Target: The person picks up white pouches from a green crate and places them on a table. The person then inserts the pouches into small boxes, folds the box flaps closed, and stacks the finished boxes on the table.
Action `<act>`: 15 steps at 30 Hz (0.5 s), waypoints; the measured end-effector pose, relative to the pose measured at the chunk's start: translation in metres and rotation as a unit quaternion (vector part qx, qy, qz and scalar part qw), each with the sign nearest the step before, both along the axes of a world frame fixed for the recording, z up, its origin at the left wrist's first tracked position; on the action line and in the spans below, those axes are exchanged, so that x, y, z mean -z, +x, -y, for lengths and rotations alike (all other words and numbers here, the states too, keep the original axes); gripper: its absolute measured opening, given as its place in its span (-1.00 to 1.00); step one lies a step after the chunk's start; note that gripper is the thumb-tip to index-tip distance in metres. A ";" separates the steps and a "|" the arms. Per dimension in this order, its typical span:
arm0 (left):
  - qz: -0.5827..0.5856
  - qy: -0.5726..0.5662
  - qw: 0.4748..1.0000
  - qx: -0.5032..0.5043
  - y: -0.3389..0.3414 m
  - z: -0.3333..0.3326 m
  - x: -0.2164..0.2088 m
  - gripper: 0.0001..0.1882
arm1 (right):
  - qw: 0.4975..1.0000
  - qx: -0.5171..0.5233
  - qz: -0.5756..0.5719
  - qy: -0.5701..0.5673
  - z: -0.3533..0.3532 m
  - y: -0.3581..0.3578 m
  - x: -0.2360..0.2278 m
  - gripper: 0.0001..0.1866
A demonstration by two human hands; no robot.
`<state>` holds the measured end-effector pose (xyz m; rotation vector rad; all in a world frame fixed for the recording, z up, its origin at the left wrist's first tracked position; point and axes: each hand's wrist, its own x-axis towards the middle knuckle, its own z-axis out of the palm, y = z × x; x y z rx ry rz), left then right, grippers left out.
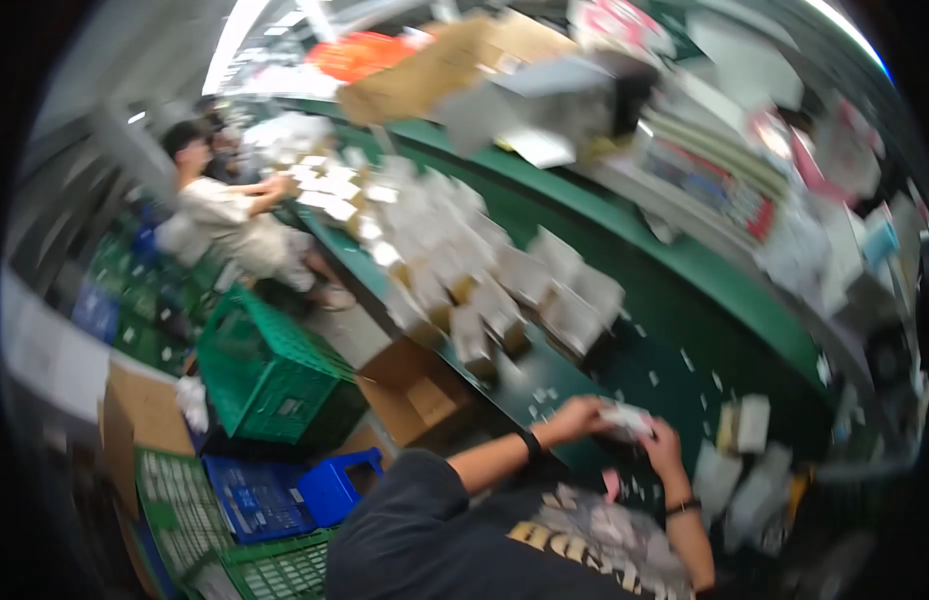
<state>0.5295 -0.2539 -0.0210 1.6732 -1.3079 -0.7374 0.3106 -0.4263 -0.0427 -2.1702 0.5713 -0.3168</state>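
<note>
Over the dark green worktop (594,390), a small flat white item (624,420) with some pink at its right end is held between my two hands. My left hand (576,417) grips its left end, fingers closed round it. At the opposite end, my right hand (665,449) pinches it. Motion blur hides exactly what kind of item it is. Small white scraps (544,400) lie scattered about my hands. A pink piece (611,485) shows just below them, close to my shirt.
Rows of white-and-brown open boxes (484,310) cover the worktop ahead. More small boxes (752,425) stand on the right. A cluttered shelf (674,250) runs above. Left of me are a green crate (274,370), cardboard box (414,390) and blue stool (339,487). Another person (234,215) sits farther along.
</note>
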 end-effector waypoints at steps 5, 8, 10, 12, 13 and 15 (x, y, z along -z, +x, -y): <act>0.249 -0.060 0.966 -0.043 0.014 -0.006 -0.006 -0.51 | 0.974 -0.045 0.005 -0.223 -0.013 0.037 -0.050 -0.58; 0.292 -0.022 0.953 0.082 0.013 0.002 0.001 -0.45 | 0.977 -0.072 -0.025 -0.199 -0.006 0.023 -0.043 -0.56; 0.302 -0.023 0.948 0.093 0.005 0.008 -0.002 -0.44 | 0.980 -0.128 -0.031 -0.152 -0.001 0.016 -0.037 -0.54; 0.332 -0.009 0.939 0.093 -0.006 0.004 -0.006 -0.43 | 0.977 -0.122 -0.037 -0.173 -0.009 0.012 -0.035 -0.53; 0.330 -0.009 0.939 0.094 -0.008 0.003 -0.004 -0.43 | 0.973 -0.118 -0.038 -0.197 -0.013 0.013 -0.034 -0.53; 0.352 -0.012 0.932 0.086 -0.012 0.001 -0.001 -0.42 | 0.967 -0.116 -0.041 -0.221 -0.017 0.012 -0.032 -0.52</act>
